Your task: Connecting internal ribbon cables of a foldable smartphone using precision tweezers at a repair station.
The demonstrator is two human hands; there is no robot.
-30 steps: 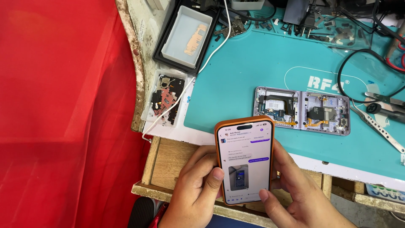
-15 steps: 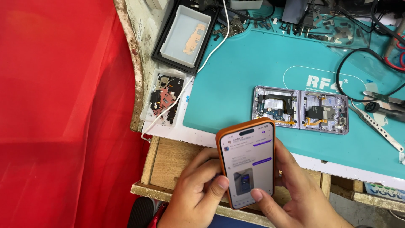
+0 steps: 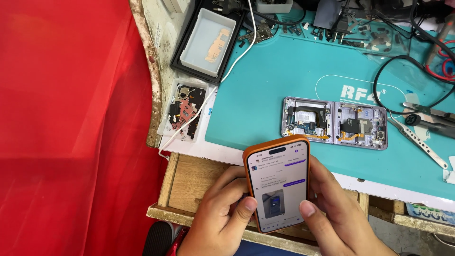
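Note:
Both of my hands hold a smartphone in an orange case (image 3: 279,182) upright over an open wooden drawer (image 3: 189,182). My left hand (image 3: 222,215) cups its left side, thumb on the lower screen. My right hand (image 3: 334,213) grips the right side, thumb resting on the lower right of the screen. The screen shows a chat with a picture. Beyond the phone, an opened foldable phone (image 3: 334,123) lies flat on a teal work mat (image 3: 265,85), its inner boards and cables exposed.
A black tray with a white insert (image 3: 208,42) and a small clear tray of parts (image 3: 185,111) sit at the mat's left. Tweezers (image 3: 419,140), black cables (image 3: 403,71) and loose parts lie to the right and back. Red cloth (image 3: 66,128) fills the left side.
The chat on the screen has scrolled, so the picture sits a little lower. My left thumb has shifted on the lower screen. The phone stays in both hands.

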